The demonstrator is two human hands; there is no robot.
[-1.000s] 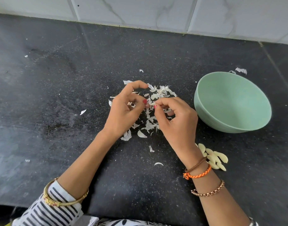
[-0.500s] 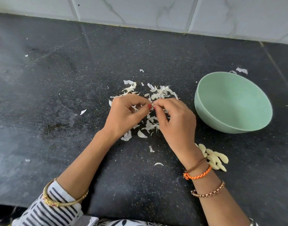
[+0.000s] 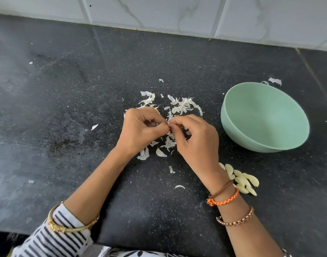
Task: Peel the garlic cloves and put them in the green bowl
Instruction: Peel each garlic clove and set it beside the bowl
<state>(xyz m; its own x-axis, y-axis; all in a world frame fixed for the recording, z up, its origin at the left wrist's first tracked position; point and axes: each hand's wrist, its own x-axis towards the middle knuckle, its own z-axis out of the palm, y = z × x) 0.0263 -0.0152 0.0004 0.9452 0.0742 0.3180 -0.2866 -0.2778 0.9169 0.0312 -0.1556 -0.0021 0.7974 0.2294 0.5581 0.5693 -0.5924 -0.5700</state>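
Black speckled stone is forming the counter (image 3: 66, 127), seen from the head camera. A small garlic clove (image 3: 168, 123) is being pinched between the fingertips of the left hand (image 3: 142, 132) and the right hand (image 3: 196, 143), both with fingers curled, just above a scatter of white garlic skins (image 3: 181, 106). The green bowl (image 3: 264, 115) is standing to the right of the hands, apart from them, tilted slightly, with nothing visible inside. A small heap of peeled cloves (image 3: 242, 180) is lying on the counter beside the right wrist, nearer than the bowl. Bracelets are being worn on both wrists.
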